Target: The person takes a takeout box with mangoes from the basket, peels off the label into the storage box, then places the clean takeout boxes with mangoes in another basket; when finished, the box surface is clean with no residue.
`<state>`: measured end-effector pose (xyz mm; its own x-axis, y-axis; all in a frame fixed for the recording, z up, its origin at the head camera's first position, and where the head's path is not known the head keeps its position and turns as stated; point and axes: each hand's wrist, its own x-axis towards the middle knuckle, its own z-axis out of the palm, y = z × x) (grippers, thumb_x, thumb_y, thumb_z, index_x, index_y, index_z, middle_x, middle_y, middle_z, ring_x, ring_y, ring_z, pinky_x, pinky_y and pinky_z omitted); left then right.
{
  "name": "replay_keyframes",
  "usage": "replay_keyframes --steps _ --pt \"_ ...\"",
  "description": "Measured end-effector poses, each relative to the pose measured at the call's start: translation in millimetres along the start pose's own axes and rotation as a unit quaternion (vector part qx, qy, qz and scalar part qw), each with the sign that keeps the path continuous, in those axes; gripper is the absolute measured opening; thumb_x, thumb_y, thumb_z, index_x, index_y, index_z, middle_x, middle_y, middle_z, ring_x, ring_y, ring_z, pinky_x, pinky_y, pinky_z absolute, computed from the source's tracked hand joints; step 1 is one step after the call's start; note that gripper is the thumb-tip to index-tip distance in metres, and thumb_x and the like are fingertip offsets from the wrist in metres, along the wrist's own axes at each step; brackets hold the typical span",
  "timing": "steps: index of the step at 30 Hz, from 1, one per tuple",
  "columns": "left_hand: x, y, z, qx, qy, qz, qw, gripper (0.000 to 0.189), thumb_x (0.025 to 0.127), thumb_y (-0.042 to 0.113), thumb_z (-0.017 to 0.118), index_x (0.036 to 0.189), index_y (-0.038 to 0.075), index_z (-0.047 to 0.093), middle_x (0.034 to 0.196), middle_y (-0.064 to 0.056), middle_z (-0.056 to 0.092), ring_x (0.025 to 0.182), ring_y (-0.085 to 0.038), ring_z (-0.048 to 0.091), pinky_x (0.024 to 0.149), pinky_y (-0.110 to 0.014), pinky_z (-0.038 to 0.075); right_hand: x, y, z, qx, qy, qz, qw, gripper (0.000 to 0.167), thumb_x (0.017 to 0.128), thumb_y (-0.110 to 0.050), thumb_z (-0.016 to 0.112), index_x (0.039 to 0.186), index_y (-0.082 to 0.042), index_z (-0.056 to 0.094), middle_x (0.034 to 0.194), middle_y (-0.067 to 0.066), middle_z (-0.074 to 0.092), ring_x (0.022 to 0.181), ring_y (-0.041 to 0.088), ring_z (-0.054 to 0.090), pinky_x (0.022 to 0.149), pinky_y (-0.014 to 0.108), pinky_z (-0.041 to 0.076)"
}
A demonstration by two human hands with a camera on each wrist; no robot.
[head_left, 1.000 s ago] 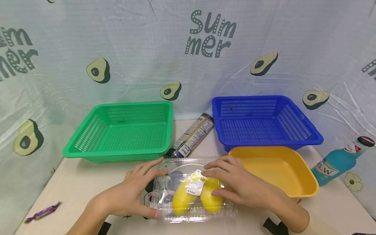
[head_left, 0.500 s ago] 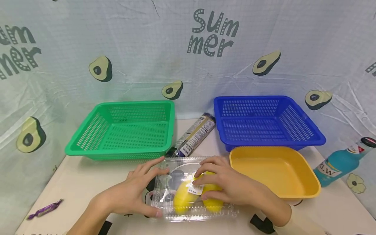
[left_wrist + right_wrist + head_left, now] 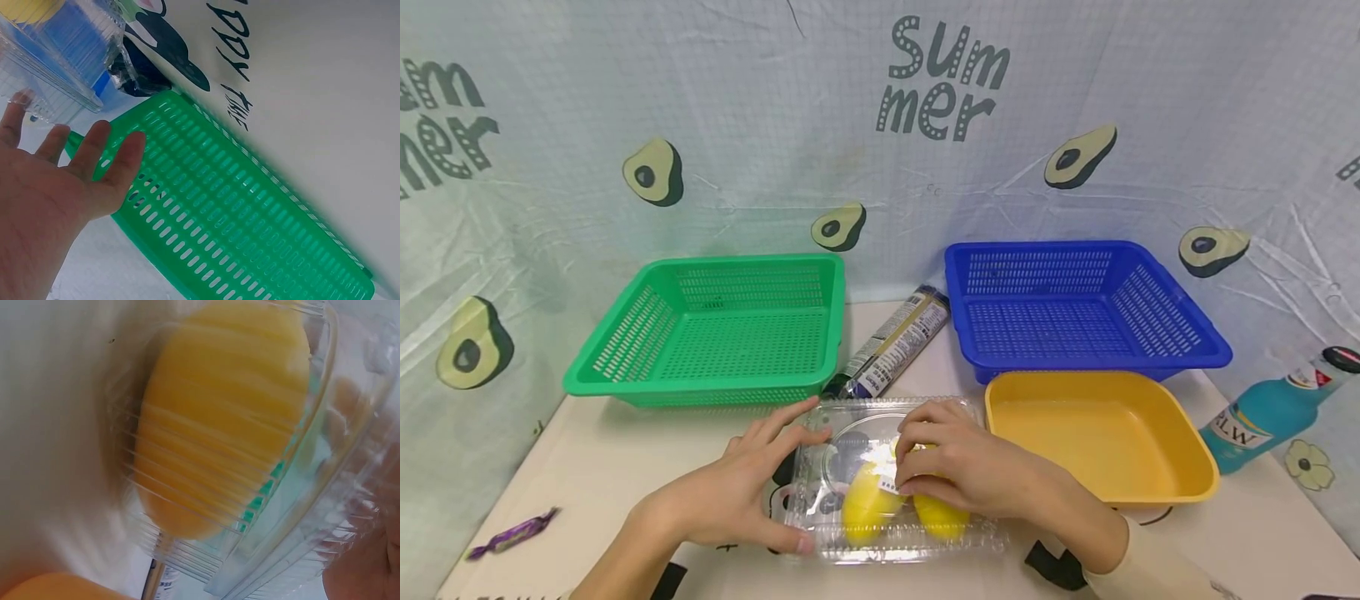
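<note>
A clear plastic clamshell box (image 3: 842, 546) with two yellow oval fruits (image 3: 868, 508) lies on the table in the head view. My left hand (image 3: 733, 479) spans the box's left side, thumb low and straight fingers at the far corner. Above the fruits, the curled fingers and thumb of my right hand (image 3: 958, 458) pinch at a white label (image 3: 889, 485), mostly hidden under them. In the right wrist view one fruit (image 3: 225, 419) shows large through the ribbed box wall. The left wrist view shows my left hand (image 3: 56, 181) with its fingertips by the box (image 3: 56, 69).
A green basket (image 3: 700, 392) stands back left and a blue basket (image 3: 1097, 364) back right, with a dark printed tube (image 3: 898, 342) between them. Right of the box sit a yellow tray (image 3: 1097, 433) and a blue bottle (image 3: 1262, 417). A purple-wrapped candy (image 3: 512, 533) lies left.
My right hand has moved left over the box, its spread fingers curling together and covering most of the label. My left hand keeps its place at the box's left side.
</note>
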<state>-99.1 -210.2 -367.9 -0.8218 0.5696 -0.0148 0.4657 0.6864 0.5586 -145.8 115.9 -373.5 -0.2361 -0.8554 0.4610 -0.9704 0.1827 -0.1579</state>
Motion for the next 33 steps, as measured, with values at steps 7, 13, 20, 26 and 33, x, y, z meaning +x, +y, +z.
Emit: replay_keyframes --steps 7,13,20,26,33 --pt "-0.3 0.2 0.1 -0.011 -0.001 0.003 0.9999 0.095 0.072 0.063 0.087 0.152 0.035 0.044 0.170 0.010 0.009 0.149 -0.045 0.025 0.103 -0.078 0.030 0.1 -1.6 2.4 0.050 -0.024 0.043 0.9976 0.008 0.100 -0.023 0.069 0.093 -0.025 0.070 0.098 -0.015 0.061 0.111 0.010 0.050 0.101 0.031 0.041" --pt "-0.1 0.7 0.1 -0.019 -0.005 0.001 0.9998 0.094 0.072 0.063 0.087 0.151 0.034 0.044 0.170 0.010 0.009 0.149 -0.045 0.025 0.105 -0.077 0.028 -0.5 -3.1 2.9 0.071 -0.027 0.073 0.9944 0.008 0.103 -0.026 0.065 0.095 -0.025 0.066 0.099 -0.017 0.061 0.113 0.008 0.050 0.102 0.030 0.041" --pt "-0.1 0.5 0.0 -0.025 -0.006 0.001 0.9997 0.094 0.072 0.062 0.087 0.151 0.032 0.045 0.170 0.010 0.008 0.150 -0.045 0.023 0.104 -0.079 0.028 -1.1 -2.9 3.2 0.081 -0.025 0.083 0.9930 0.009 0.106 -0.028 0.059 0.099 -0.025 0.063 0.102 -0.016 0.060 0.114 0.008 0.050 0.103 0.030 0.041" --pt "-0.3 -0.1 0.4 -0.023 -0.007 0.001 0.9997 0.093 0.073 0.064 0.086 0.150 0.033 0.044 0.170 0.010 0.008 0.150 -0.045 0.023 0.103 -0.080 0.028 -1.3 -2.3 3.2 0.076 -0.008 0.066 0.9949 0.005 0.105 -0.022 0.060 0.100 -0.024 0.060 0.106 -0.014 0.059 0.113 0.009 0.051 0.102 0.030 0.041" --pt "-0.3 0.6 -0.3 -0.019 -0.006 0.000 0.9998 0.091 0.073 0.064 0.085 0.149 0.038 0.043 0.170 0.010 0.008 0.150 -0.045 0.024 0.103 -0.079 0.028 -0.1 -0.6 1.7 0.096 0.018 0.064 0.9932 0.008 0.108 -0.022 0.054 0.103 -0.021 0.060 0.109 -0.010 0.061 0.111 0.009 0.054 0.100 0.030 0.042"
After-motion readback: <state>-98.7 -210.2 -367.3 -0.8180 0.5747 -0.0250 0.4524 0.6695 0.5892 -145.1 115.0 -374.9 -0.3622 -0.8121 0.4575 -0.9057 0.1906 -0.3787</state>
